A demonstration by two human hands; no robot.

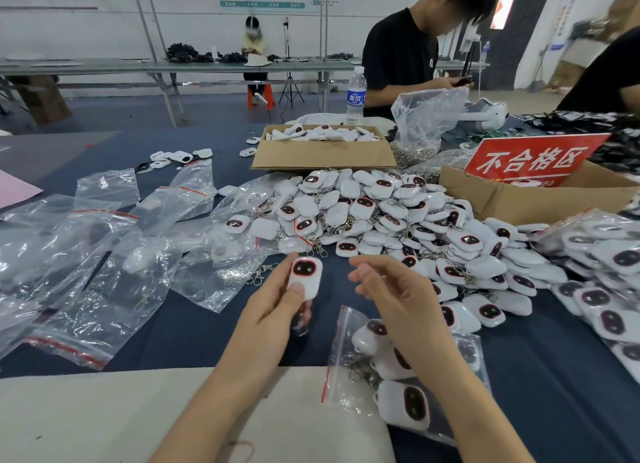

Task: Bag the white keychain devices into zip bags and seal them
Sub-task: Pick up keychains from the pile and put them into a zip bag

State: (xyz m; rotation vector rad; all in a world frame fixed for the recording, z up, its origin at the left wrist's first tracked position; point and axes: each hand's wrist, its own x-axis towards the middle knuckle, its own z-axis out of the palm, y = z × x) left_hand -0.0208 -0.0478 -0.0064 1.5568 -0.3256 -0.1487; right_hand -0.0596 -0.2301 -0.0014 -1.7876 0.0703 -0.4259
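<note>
Here, the left hand (277, 310) is gripping one white keychain device (306, 277) between thumb and fingers above the desk (180, 338). The right hand (391, 289) is hovering just beside it, fingers loosely curled, holding nothing. A partly filled zip bag (343, 355) is lying near, under the right forearm; the device pile (381, 216) is sitting farther back.

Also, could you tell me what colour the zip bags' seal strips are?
Red, clearest in the head view on the nearest zip bag.
</note>
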